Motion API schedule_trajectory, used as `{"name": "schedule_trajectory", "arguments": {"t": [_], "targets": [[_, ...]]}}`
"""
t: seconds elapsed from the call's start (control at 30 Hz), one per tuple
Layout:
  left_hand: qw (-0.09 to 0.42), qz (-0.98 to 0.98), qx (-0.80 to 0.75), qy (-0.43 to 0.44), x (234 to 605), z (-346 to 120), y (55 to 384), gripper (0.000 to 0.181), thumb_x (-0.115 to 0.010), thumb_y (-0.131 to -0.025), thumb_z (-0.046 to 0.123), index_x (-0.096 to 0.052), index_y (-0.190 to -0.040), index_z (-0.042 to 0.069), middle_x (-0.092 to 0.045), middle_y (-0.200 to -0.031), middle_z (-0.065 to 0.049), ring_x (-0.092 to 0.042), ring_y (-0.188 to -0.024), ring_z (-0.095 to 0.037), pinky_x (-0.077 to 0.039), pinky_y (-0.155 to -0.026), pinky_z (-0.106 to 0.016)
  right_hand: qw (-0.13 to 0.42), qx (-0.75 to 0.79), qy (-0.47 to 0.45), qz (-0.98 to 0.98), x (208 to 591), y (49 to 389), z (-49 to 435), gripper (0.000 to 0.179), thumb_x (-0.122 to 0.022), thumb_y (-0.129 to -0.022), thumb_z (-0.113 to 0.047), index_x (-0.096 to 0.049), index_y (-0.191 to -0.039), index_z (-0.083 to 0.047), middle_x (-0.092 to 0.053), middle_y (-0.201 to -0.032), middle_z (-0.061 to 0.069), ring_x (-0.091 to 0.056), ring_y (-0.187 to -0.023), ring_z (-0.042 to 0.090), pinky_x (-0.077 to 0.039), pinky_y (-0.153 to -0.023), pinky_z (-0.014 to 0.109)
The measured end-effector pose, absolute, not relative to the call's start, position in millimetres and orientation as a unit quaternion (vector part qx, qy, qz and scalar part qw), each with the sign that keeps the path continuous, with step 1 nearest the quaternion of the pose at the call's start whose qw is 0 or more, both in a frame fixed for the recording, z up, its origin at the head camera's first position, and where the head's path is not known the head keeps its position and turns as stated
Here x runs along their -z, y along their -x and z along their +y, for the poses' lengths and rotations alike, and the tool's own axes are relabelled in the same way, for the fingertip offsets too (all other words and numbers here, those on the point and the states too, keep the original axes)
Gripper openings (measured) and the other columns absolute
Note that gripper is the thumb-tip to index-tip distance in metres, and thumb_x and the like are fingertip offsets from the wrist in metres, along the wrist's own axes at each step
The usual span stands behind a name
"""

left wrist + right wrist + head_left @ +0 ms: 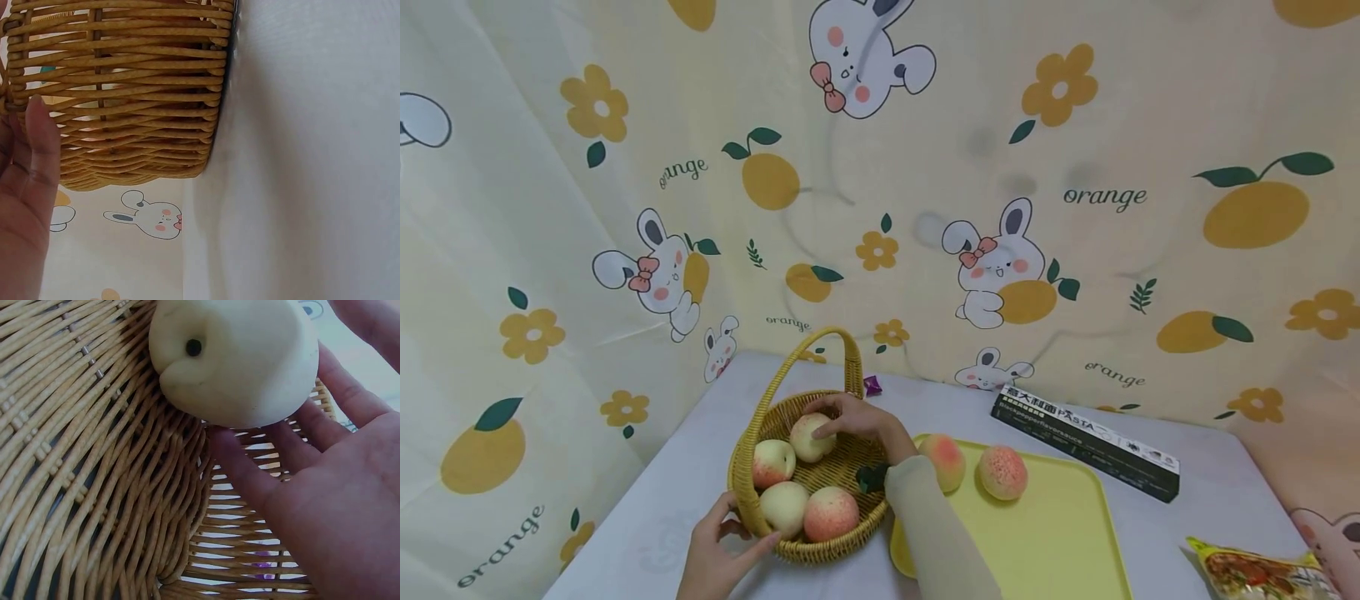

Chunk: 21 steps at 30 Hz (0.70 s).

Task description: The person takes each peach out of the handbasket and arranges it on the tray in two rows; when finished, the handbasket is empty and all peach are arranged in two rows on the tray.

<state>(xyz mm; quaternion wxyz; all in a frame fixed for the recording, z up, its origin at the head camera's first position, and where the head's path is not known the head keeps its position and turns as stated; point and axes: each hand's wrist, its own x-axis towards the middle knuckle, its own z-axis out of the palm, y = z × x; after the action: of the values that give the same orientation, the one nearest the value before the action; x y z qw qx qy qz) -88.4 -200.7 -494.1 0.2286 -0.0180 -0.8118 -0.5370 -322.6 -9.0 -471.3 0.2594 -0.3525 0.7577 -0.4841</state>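
Note:
A yellow-brown wicker basket [838,550] with a tall hoop handle stands on the table. My left hand [718,554] grips its rim at the near left, and in the left wrist view the thumb [42,131] lies against the woven side. Inside the basket, my right hand [859,417] holds a pale peach [808,442], fingers curled around its side. The right wrist view shows that peach [244,362] with a dark dot in its hollow. Three more peaches sit nearer the left hand: one red and cream [771,467], one pale [785,507], one pinkish [831,515].
Right of the basket lies a yellow tray [1045,542] with two peaches, one partly behind the right wrist [943,458] and one speckled [1003,472]. A black pasta box [1086,442], a yellow food packet [1262,575] and a small purple wrapper [872,385] lie around them.

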Motion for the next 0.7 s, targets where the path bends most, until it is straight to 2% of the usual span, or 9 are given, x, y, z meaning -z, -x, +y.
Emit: {"name": "schedule_trajectory", "arguments": {"t": [0.27, 0.53, 0.7], "targets": [[0.225, -0.81, 0.541, 0.019, 494.1, -200.9, 88.5, 0.045, -0.092, -0.067, 0.005, -0.063, -0.101, 0.006, -0.059, -0.088, 0.002, -0.055, -0.076, -0.01, -0.054, -0.059, -0.032, 0.277, 0.485, 0.33, 0.761, 475.4, 322.7, -9.2, 0.045, -0.073, -0.091, -0.007, -0.06, -0.134, -0.002, -0.058, -0.133, 0.009, -0.054, -0.119, 0.018, -0.045, -0.1, 0.031], [0.22, -0.808, 0.547, 0.015, 491.9, -200.5, 88.0, 0.045, -0.092, -0.068, 0.006, -0.062, -0.101, 0.006, -0.058, -0.087, 0.002, -0.054, -0.075, -0.011, -0.054, -0.059, -0.033, 0.313, 0.474, 0.309, 0.763, 475.2, 318.4, -8.6, 0.054, -0.074, -0.09, -0.01, -0.054, -0.139, 0.0, -0.063, -0.125, 0.007, -0.06, -0.109, 0.015, -0.049, -0.094, 0.03], [0.214, -0.809, 0.548, 0.007, 491.3, -199.9, 87.9, 0.044, -0.092, -0.069, 0.007, -0.063, -0.102, 0.006, -0.059, -0.087, 0.0, -0.055, -0.074, -0.012, -0.055, -0.059, -0.034, 0.318, 0.481, 0.305, 0.758, 474.6, 317.6, -7.1, 0.052, -0.075, -0.089, -0.009, -0.056, -0.136, 0.001, -0.064, -0.121, 0.007, -0.061, -0.106, 0.016, -0.051, -0.092, 0.031]]}}
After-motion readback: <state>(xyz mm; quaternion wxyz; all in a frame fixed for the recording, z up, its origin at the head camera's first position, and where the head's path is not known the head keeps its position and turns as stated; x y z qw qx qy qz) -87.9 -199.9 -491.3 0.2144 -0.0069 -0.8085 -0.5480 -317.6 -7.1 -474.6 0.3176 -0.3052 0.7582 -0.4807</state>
